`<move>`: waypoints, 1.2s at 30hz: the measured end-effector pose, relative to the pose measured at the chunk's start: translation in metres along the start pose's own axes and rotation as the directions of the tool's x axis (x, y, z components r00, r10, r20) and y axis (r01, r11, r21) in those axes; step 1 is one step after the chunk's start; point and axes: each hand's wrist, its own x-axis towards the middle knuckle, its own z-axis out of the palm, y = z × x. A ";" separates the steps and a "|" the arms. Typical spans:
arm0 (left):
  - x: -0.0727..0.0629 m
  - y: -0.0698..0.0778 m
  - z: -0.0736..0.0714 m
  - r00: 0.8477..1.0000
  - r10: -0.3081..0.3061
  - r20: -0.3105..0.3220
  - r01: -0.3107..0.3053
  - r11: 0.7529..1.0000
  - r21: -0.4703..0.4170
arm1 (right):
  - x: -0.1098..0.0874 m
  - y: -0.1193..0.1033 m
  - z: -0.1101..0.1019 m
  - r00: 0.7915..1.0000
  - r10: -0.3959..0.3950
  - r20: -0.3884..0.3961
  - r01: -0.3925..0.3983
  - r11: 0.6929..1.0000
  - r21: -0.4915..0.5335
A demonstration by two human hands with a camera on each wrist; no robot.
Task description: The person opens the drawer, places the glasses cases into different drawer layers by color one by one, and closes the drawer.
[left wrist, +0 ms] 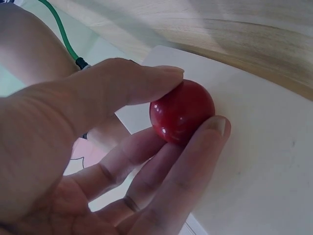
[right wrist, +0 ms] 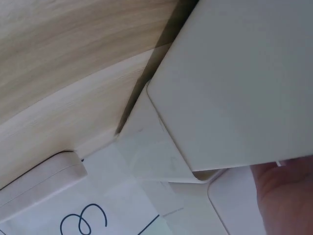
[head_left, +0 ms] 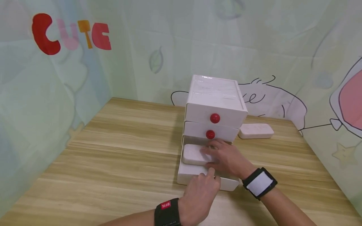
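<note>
A small white drawer cabinet (head_left: 216, 89) stands on the table with its bottom drawer (head_left: 186, 178) pulled out. My left hand (head_left: 199, 196) pinches the red ball knob (left wrist: 182, 111) of that drawer between thumb and fingers. Inside the drawer lies a white oblong case (head_left: 193, 154) with rounded corners. My right hand (head_left: 230, 158) reaches in over the drawer's right side and grips the case's right end, fingers over the top and thumb at the front. In the right wrist view the drawer front hides most of this hand.
A second white case (head_left: 255, 131) lies on the table behind the cabinet's right side. Two upper drawers with red knobs (head_left: 215, 118) are closed. A printed cloth backdrop (head_left: 127, 62) borders the wooden table (head_left: 113, 150) at the back and sides.
</note>
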 end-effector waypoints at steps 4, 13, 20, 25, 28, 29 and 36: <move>0.001 -0.001 -0.001 1.000 0.008 0.014 -0.008 1.000 -0.019 | 0.001 0.000 -0.003 0.999 -0.045 -0.027 0.045 0.999 0.011; 0.001 -0.001 -0.001 1.000 0.002 0.008 -0.002 1.000 -0.010 | 0.003 0.002 -0.003 0.997 -0.063 -0.033 0.063 0.998 0.010; 0.002 -0.001 -0.002 1.000 0.006 0.026 -0.005 0.999 -0.033 | 0.003 0.003 -0.001 0.998 -0.024 -0.058 0.026 0.999 0.044; 0.000 -0.001 -0.001 0.999 0.006 0.039 -0.005 1.000 -0.025 | 0.003 0.002 0.002 0.998 -0.005 -0.065 0.009 0.998 0.059; -0.001 0.000 0.000 0.999 0.003 0.031 -0.003 1.000 -0.006 | 0.003 0.001 0.003 0.998 0.001 -0.070 0.004 0.998 0.065; -0.001 0.000 0.000 1.000 0.003 0.024 -0.003 1.000 0.000 | 0.003 0.001 0.003 0.997 0.002 -0.072 0.002 0.998 0.066; 0.000 0.000 0.000 1.000 0.001 -0.007 0.000 1.000 0.014 | 0.005 0.004 0.004 0.997 0.014 -0.080 -0.007 0.997 0.082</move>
